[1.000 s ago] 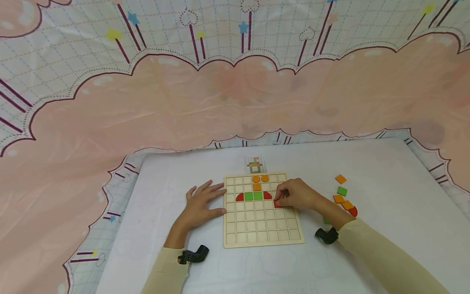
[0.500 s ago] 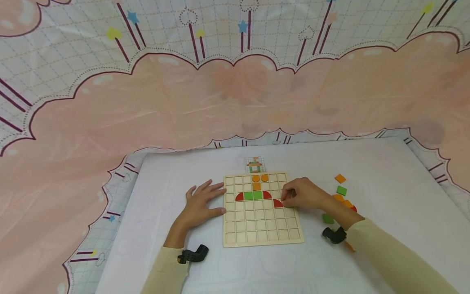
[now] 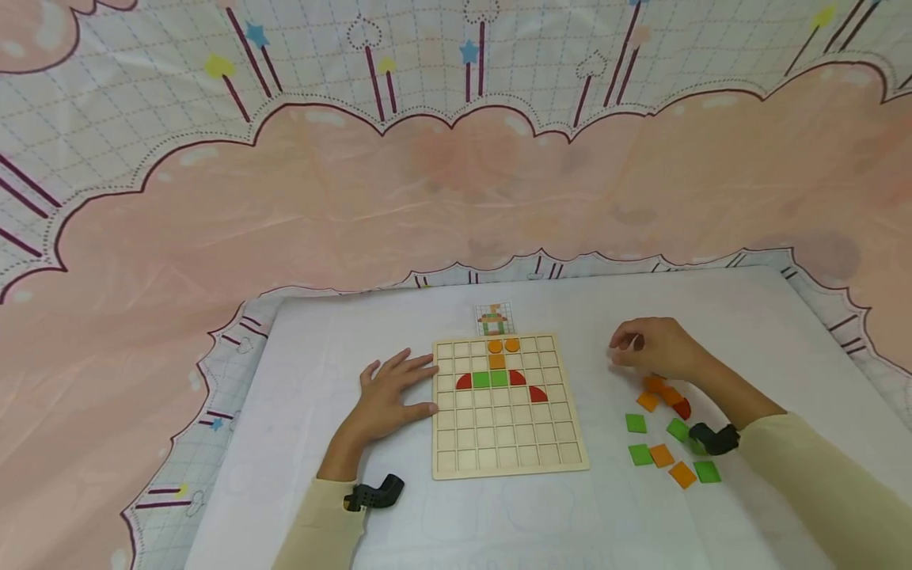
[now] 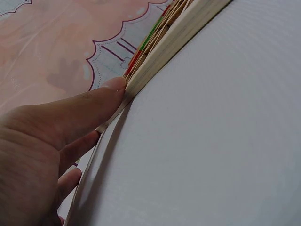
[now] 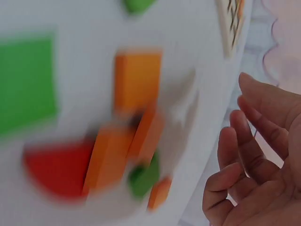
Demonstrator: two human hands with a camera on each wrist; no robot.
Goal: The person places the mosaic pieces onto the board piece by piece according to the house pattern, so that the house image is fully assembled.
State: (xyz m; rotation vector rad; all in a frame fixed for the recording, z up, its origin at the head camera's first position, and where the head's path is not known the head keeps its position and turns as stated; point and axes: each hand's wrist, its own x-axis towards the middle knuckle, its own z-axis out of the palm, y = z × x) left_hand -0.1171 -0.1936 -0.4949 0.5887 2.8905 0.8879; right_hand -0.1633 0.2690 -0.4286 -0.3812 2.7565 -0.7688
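Observation:
A wooden grid board [image 3: 509,427] lies on the white table. My left hand [image 3: 388,404] has its fingers spread, with thumb and fingertips at the board's left edge; in the left wrist view the thumb [image 4: 89,106] touches that edge. Set in the board are two orange discs [image 3: 495,347], an orange square [image 3: 496,362], two green squares [image 3: 481,380] and three red quarter-circles [image 3: 537,393]. To the right of the board, my right hand [image 3: 659,348] hovers with loosely bent fingers [image 5: 249,150] and holds nothing. Loose pieces lie below it, among them an orange square [image 5: 137,80] and a red rounded piece [image 5: 61,167].
Behind the board lies a small picture card [image 3: 494,319] with a coloured pattern on a grid. Several green squares [image 3: 636,423] and orange squares [image 3: 663,455] are scattered right of the board. A patterned cloth [image 3: 456,198] hangs behind the table.
My right hand has let go of a red quarter-circle, now lying in a cell at the board's right, and moved right over the loose pieces. My left hand has stayed in place.

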